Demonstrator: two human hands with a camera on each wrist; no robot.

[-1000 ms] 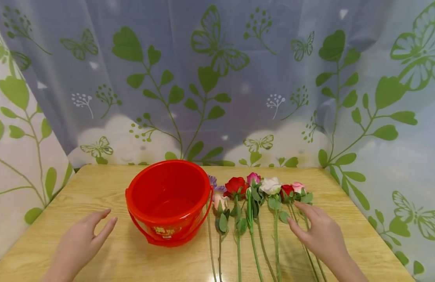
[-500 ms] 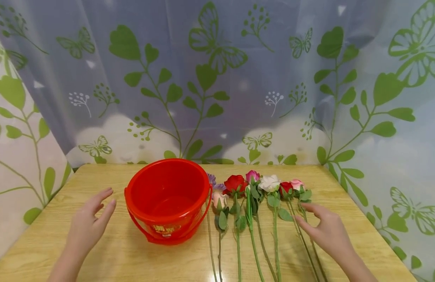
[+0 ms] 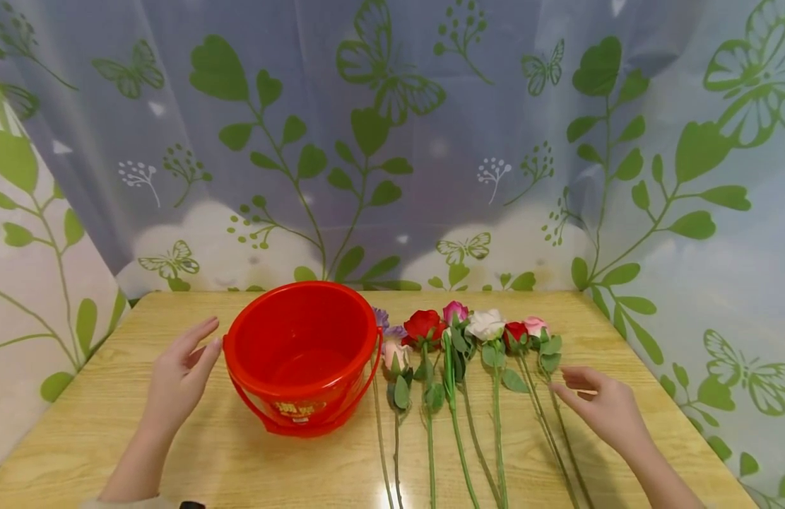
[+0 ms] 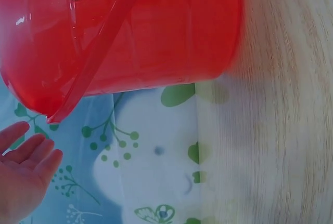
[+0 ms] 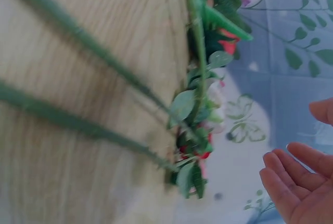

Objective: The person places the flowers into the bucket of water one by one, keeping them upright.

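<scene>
A red plastic bucket (image 3: pixel 303 339) stands upright on the wooden table, its handle folded down at the front. My left hand (image 3: pixel 181 375) is just left of the bucket's rim, fingers relaxed and holding nothing; the left wrist view shows its fingertips (image 4: pixel 48 156) a short gap from the handle joint. To the right of the bucket lies a row of artificial flowers, among them a large red rose (image 3: pixel 424 327), a white rose (image 3: pixel 487 324) and a pink rose (image 3: pixel 535 326). Beside the rightmost stems hovers my right hand (image 3: pixel 605 406), empty, with fingers loosely bent.
The light wooden table (image 3: pixel 290 474) reaches back to a patterned curtain (image 3: pixel 417 177) with green leaves and butterflies. Long green stems (image 3: pixel 497 438) run from the blossoms toward the table's front edge. Purple flowers (image 3: pixel 381 318) sit close against the bucket's right side.
My left hand has moved up and right, closer to the bucket's rim. My right hand has shifted right, away from the stems. Bucket and flowers stay in place; the view tilts slightly.
</scene>
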